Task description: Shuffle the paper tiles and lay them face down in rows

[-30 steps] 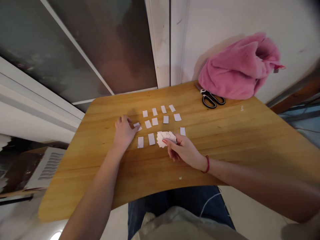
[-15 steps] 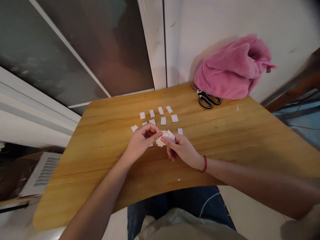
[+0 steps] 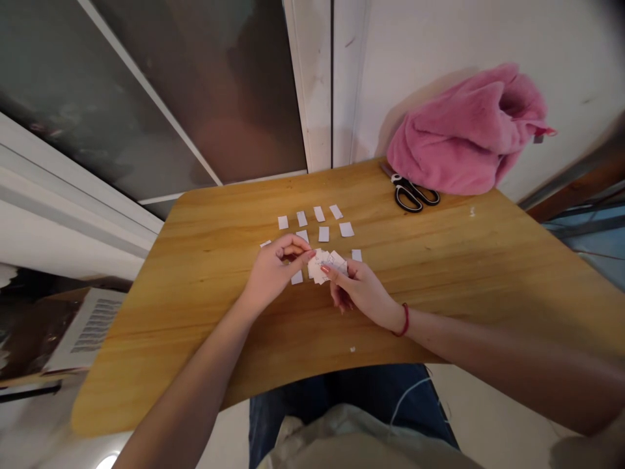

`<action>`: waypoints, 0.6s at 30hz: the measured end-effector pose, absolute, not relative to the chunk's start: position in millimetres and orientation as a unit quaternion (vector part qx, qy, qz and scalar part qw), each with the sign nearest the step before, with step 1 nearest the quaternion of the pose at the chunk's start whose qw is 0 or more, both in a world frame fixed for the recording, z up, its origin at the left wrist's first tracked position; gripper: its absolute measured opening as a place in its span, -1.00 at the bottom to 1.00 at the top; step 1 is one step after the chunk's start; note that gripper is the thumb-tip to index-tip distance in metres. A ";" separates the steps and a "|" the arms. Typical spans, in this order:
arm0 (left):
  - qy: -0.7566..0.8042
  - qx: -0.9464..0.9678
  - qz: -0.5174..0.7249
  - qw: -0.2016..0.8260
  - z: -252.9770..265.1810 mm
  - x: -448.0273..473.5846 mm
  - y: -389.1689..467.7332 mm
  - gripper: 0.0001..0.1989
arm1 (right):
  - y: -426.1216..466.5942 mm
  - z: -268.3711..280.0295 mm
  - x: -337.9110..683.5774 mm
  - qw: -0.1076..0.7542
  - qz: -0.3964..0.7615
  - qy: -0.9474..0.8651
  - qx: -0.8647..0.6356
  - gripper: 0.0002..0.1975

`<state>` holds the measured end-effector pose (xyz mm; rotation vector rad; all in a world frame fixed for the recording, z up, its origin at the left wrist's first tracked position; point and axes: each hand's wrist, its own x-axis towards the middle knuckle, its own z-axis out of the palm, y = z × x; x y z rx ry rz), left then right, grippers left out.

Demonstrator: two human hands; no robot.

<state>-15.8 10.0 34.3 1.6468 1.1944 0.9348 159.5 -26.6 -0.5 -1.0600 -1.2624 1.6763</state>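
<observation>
A loose fan of small white paper cards (image 3: pixel 332 262), with faint marks on some faces, is held above the table between both hands. My right hand (image 3: pixel 364 290) is closed on the fan from the right, thumb on top. From the left, my left hand (image 3: pixel 276 267) pinches the fan's left edge between thumb and fingers. On the tabletop beyond lie several white paper cards (image 3: pixel 323 234) in rough rows. Some cards are partly hidden behind my hands, one (image 3: pixel 297 277) just under my left fingers.
The wooden table (image 3: pixel 185 293) has a rounded left corner. Black-handled scissors (image 3: pixel 413 195) lie at the back, beside a pink plush bag (image 3: pixel 463 137) against the wall. A small white scrap (image 3: pixel 352 350) lies near the front edge. A box (image 3: pixel 83 332) stands at left, below.
The view has shifted slightly, so the table's contents sit a little further right. The cards in my hands are spread wider, showing more of their marked faces. Both hands keep their grip.
</observation>
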 end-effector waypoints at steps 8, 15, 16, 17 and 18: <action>0.455 0.684 0.331 0.464 34.5 -20.4 9.8 -0.87 | -27.6 -1.3 160.8 0.383 0.662 -0.492 -0.416 -0.60; 0.404 0.686 0.326 0.509 38.6 -24.7 12.2 -0.87 | -27.4 -4.1 159.3 0.377 0.682 -0.497 -0.382 -0.64; 0.401 0.683 0.334 0.510 39.5 -25.0 12.0 -0.87 | -27.5 -4.2 159.4 0.379 0.682 -0.497 -0.379 -0.64; 0.401 0.680 0.340 0.510 40.3 -25.4 11.9 -0.87 | -27.6 -4.1 159.6 0.380 0.682 -0.497 -0.378 -0.64; 0.404 0.677 0.347 0.509 40.7 -26.0 12.4 -0.87 | -27.8 -3.9 159.8 0.381 0.681 -0.498 -0.378 -0.64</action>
